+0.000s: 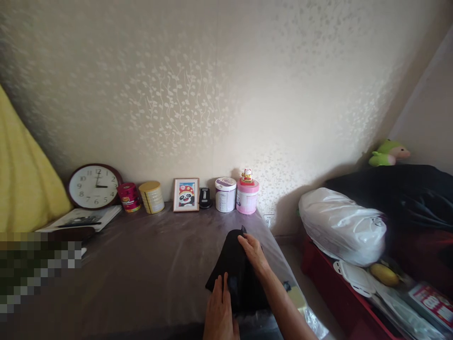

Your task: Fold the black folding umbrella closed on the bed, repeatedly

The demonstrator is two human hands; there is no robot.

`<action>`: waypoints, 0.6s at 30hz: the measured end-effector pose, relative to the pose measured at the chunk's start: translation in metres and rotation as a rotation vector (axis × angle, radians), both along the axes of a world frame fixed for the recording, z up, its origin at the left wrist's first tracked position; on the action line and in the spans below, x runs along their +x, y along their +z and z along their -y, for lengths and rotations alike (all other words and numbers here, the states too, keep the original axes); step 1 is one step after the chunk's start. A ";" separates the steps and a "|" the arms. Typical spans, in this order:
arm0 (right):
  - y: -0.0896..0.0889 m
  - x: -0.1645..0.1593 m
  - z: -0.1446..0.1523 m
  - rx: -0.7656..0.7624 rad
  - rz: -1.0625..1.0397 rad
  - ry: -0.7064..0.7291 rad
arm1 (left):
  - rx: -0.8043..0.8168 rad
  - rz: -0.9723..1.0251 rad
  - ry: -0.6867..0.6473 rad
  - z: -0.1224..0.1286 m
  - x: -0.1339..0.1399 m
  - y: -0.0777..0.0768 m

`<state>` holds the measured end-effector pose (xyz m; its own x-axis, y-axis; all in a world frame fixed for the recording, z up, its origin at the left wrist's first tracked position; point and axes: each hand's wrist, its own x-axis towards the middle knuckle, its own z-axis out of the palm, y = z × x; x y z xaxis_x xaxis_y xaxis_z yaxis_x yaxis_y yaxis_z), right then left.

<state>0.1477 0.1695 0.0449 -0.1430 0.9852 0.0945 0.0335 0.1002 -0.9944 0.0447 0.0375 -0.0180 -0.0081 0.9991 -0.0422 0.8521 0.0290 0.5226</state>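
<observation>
Black item (234, 248) lay near table's (141, 278) right edge. My left hand (220, 304) unclenched, fingers straight; right hand (255, 253) at far end, couldn't tell if pinching. Rightward tug risked sliding it off.

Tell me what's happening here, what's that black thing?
A person has both hands on a soft-looking black item on the table; I can't tell exactly what it is. The right hand is on its far part, and the left hand is on its nearer part, fingers stretched out. By the wall behind are a clock, a framed panda picture and a pink tub with a little figure on top.
</observation>
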 end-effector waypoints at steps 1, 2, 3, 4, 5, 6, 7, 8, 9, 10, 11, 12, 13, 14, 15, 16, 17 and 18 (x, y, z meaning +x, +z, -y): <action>-0.003 -0.005 -0.004 -0.010 0.043 -0.002 | -0.008 -0.002 -0.002 0.000 -0.001 0.000; -0.007 -0.010 -0.007 -0.020 0.101 -0.009 | -0.015 -0.007 -0.006 0.000 -0.001 0.001; -0.010 -0.015 -0.010 -0.031 0.162 -0.019 | -0.018 -0.012 -0.010 0.000 -0.001 0.001; -0.013 -0.019 -0.013 -0.040 0.220 -0.029 | -0.016 -0.015 -0.013 0.000 -0.002 0.000; -0.016 -0.022 -0.015 -0.046 0.269 -0.037 | -0.005 -0.017 -0.013 0.000 -0.002 0.000; -0.018 -0.024 -0.017 -0.049 0.306 -0.044 | 0.011 -0.018 -0.008 0.000 -0.002 -0.001; -0.019 -0.026 -0.017 -0.048 0.333 -0.049 | 0.023 -0.017 -0.004 -0.001 -0.003 -0.002; -0.021 -0.028 -0.018 -0.044 0.358 -0.052 | 0.027 -0.013 -0.006 -0.001 -0.004 -0.003; -0.021 -0.029 -0.018 -0.039 0.388 -0.055 | 0.024 -0.007 -0.017 -0.001 -0.005 -0.005; -0.021 -0.030 -0.017 -0.031 0.417 -0.058 | 0.024 -0.005 -0.032 -0.002 -0.006 -0.008; -0.020 -0.031 -0.016 -0.024 0.441 -0.062 | 0.030 -0.010 -0.046 -0.002 -0.008 -0.011; -0.019 -0.032 -0.015 -0.017 0.467 -0.063 | 0.042 -0.023 -0.055 -0.003 -0.010 -0.015; -0.017 -0.032 -0.014 -0.009 0.498 -0.053 | 0.059 -0.041 -0.063 -0.003 -0.012 -0.020; -0.015 -0.033 -0.013 0.000 0.532 -0.033 | 0.078 -0.061 -0.070 -0.004 -0.015 -0.025; -0.013 -0.033 -0.012 0.012 0.564 -0.003 | 0.092 -0.074 -0.078 -0.004 -0.018 -0.031; -0.011 -0.033 -0.011 0.024 0.594 0.034 | 0.108 -0.079 -0.098 -0.003 -0.021 -0.036; -0.009 -0.033 -0.009 0.039 0.616 0.073 | 0.122 -0.083 -0.098 -0.002 -0.025 -0.040; -0.008 -0.033 -0.008 0.058 0.627 0.111 | 0.145 -0.086 -0.094 -0.001 -0.028 -0.043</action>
<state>0.1146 0.1774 0.0373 -0.2897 0.9570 0.0127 0.5935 0.1900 -0.7821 0.0166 0.0383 -0.0605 0.0883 0.9912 0.0987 0.8893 -0.1230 0.4405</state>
